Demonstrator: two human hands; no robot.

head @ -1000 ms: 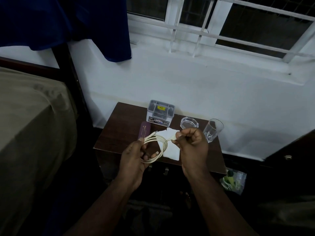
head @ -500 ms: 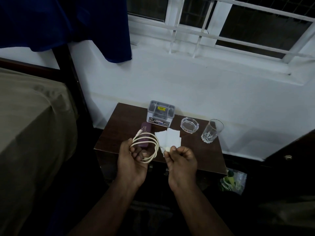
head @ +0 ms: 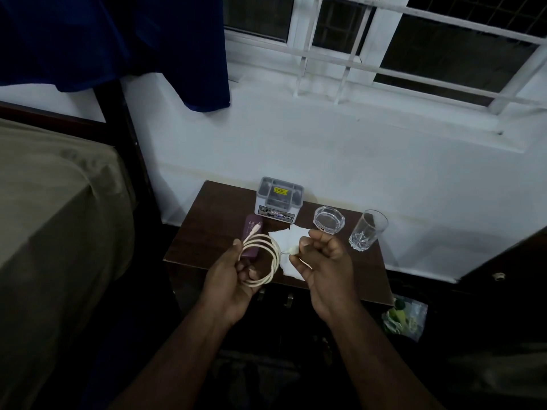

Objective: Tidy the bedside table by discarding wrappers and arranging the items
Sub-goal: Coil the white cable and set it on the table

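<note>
A cream charging cable [head: 273, 261] is wound into a loop above the front of the dark wooden bedside table [head: 207, 229]. My left hand [head: 229, 279] holds the loop from below, with one plug end sticking up over a purple power bank [head: 251, 232]. My right hand [head: 322, 261] pinches the cable's other end between thumb and fingers, just right of the loop. White tissue paper [head: 288, 241] lies on the table beneath both hands. Behind it stand a grey plastic organiser box [head: 279, 199], a glass ashtray [head: 329, 219] and an empty drinking glass [head: 368, 230].
A bed with an olive sheet [head: 53, 217] fills the left side. A blue cloth [head: 118, 39] hangs over the white wall, below a barred window [head: 399, 39]. A clear bag with green contents [head: 404, 319] sits on the floor right of the table. Dark furniture [head: 509, 276] stands at right.
My right hand has kept working the cable's free end around the loop, dropping low and then coming back up to the loop's right side. My left hand has held the coil nearly still.
</note>
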